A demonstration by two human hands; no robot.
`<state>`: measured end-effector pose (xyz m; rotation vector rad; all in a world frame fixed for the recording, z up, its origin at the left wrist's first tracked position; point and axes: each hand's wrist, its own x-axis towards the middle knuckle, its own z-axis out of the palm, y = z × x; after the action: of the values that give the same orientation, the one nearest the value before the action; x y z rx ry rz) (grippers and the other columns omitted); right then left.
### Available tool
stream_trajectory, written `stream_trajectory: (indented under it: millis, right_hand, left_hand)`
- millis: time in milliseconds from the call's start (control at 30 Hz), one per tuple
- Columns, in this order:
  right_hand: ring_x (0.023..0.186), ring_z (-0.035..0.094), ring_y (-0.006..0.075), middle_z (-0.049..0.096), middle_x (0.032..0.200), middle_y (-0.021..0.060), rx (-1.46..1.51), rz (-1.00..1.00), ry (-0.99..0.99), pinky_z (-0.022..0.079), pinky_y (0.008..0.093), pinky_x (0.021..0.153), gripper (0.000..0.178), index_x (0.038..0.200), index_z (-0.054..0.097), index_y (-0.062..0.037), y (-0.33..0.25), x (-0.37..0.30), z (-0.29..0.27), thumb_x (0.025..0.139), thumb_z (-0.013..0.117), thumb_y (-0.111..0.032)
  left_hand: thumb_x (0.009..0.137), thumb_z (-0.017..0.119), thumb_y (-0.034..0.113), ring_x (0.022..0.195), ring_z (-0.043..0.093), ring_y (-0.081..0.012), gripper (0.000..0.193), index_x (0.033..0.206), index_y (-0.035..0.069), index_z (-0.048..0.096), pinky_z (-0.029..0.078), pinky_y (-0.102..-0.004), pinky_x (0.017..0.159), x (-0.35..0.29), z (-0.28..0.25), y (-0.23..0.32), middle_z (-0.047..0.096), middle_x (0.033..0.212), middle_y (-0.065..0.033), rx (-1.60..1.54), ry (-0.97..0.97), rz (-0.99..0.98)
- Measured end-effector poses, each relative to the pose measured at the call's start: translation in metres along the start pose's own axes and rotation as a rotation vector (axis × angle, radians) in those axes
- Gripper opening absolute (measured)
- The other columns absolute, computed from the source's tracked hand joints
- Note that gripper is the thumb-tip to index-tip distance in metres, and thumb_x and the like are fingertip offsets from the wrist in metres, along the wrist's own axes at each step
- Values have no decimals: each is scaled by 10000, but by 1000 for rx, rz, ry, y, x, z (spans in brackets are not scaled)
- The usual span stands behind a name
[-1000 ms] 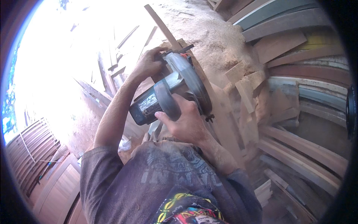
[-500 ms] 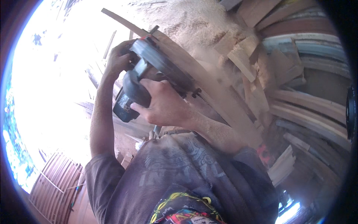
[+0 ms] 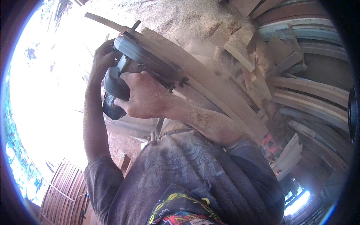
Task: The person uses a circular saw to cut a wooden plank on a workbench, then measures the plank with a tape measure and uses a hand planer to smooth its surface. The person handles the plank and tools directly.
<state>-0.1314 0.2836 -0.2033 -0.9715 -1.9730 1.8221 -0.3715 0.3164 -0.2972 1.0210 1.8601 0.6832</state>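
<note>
A dark handheld circular saw with a rounded grey guard rests tilted on a long wooden board, which runs from far left toward my right side. My right hand is wrapped round the saw's rear handle, with its black block-shaped base just beyond the thumb. At the far side, my left hand grips the saw's front part; some of its fingers are hidden behind the tool. Sawdust coats my right forearm. The saw's blade is hidden from view.
A heap of sawdust lies beyond the board. Wood offcuts are scattered to its right, beside stacked long planks. A red and black object sits near my right elbow. Slatted wood stands at lower left.
Both hands and the saw have shifted left in the picture, with the saw farther along the board toward its far left end. Both hands keep their hold.
</note>
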Motion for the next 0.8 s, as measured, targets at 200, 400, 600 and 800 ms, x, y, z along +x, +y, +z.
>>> stream_trajectory:
  millis: [200, 400, 600, 800]
  right_hand:
    - [1046, 791, 405, 770, 1025, 296, 27, -21, 0, 622, 487, 967, 366, 1154, 685, 100, -3, 12, 2, 912, 798, -150]
    - [999, 800, 383, 775, 989, 272, 0, -38, 8, 629, 468, 959, 344, 1128, 697, 90, -4, 26, 5, 901, 791, -151]
    - [968, 805, 361, 779, 950, 251, -21, -77, 29, 633, 465, 942, 327, 1101, 704, 84, -4, 44, 10, 897, 785, -158]
    - [909, 812, 348, 768, 866, 228, -27, -277, 175, 642, 451, 832, 248, 1048, 691, 29, 13, 19, 21, 890, 776, -143]
  left_hand:
    - [873, 743, 63, 841, 697, -142, 548, 1417, 30, 690, 570, -309, 740, 12, -8, -10, 757, 1013, -68, 2, 9, 53]
    - [856, 754, 67, 922, 725, -181, 604, 1451, 30, 660, 579, -340, 792, 36, -29, -32, 782, 1090, -119, -45, -37, 108]
    - [867, 752, 29, 984, 745, -218, 665, 1513, 25, 595, 600, -358, 844, 50, -44, -31, 782, 1154, -155, -77, -55, 53]
    - [870, 727, -27, 921, 756, -193, 747, 1583, 41, 515, 613, -355, 777, 26, -41, 13, 789, 1077, -166, 55, 111, 81]
